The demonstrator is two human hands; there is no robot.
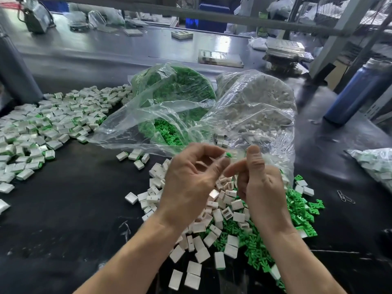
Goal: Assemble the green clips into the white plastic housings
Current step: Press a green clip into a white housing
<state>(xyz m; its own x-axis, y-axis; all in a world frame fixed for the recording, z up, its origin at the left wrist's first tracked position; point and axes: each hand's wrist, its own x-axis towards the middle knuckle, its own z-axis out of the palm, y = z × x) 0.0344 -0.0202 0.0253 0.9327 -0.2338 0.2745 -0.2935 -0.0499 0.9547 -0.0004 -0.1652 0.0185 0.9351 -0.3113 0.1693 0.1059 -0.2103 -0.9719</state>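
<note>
Left hand fingers pinch a green clip, tip poking rightward past fingertips; right hand fingers curled, grasp unclear

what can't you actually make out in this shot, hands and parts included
Head view only:
- green clip: just a tip shows past the left hand fingertips; whether a housing is held is hidden.
- right hand: its curled fingers face away, so their contents are hidden.
- Bag of white housings: blurred by wrinkled plastic.
</note>
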